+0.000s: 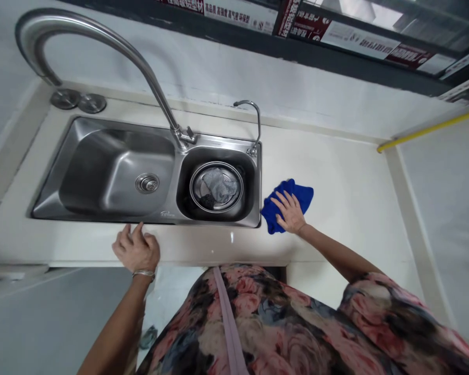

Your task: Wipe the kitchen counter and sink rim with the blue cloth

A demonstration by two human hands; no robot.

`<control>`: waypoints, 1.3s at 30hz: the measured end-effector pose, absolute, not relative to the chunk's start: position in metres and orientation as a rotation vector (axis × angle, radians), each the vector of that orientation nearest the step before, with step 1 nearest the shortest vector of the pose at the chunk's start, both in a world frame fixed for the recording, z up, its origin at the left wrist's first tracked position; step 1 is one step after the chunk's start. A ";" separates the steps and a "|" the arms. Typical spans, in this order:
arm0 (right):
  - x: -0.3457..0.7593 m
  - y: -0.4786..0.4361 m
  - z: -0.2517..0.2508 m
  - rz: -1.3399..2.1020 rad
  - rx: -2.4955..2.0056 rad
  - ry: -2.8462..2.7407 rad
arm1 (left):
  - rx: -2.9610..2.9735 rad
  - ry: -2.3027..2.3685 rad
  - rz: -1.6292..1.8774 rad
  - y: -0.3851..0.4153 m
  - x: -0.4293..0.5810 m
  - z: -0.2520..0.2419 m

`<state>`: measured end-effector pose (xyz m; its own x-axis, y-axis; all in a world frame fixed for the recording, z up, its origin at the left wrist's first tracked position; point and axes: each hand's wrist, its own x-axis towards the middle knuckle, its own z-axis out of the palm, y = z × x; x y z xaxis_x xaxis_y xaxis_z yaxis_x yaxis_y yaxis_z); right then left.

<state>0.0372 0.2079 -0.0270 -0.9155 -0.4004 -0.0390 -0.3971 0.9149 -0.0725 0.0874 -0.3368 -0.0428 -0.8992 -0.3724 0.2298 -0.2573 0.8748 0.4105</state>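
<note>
A bunched blue cloth (272, 212) lies on the white countertop, just right of the sink. My right hand (291, 212) rests palm down on it, fingers spread, pressing it to the surface. On the counter's front edge, below the large sink basin (97, 172), is my left hand (137, 249). Its fingers are apart and slightly bent, with nothing visible in them. Inside the small basin (250, 205) stands a round metal strainer (195, 182) with a grey cloth (221, 186) and a dark scrubber (207, 201) in it.
A tall curved faucet (140, 65) arches over the large basin. A thin small tap (259, 122) rises at the back right of the sink. Two round metal lids (78, 100) lie in the back left corner. A yellow pipe (430, 128) runs along the right wall.
</note>
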 end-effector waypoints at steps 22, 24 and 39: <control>-0.277 0.210 -0.056 -0.276 -0.479 3.244 | 0.505 -2.743 -0.365 -0.344 0.094 -0.049; -0.280 0.207 -0.058 -0.296 -0.420 3.272 | 0.522 -2.744 -0.372 -0.345 0.093 -0.050; -0.181 0.180 -0.055 -0.322 0.077 3.429 | 0.483 -2.704 -0.368 -0.344 0.090 -0.048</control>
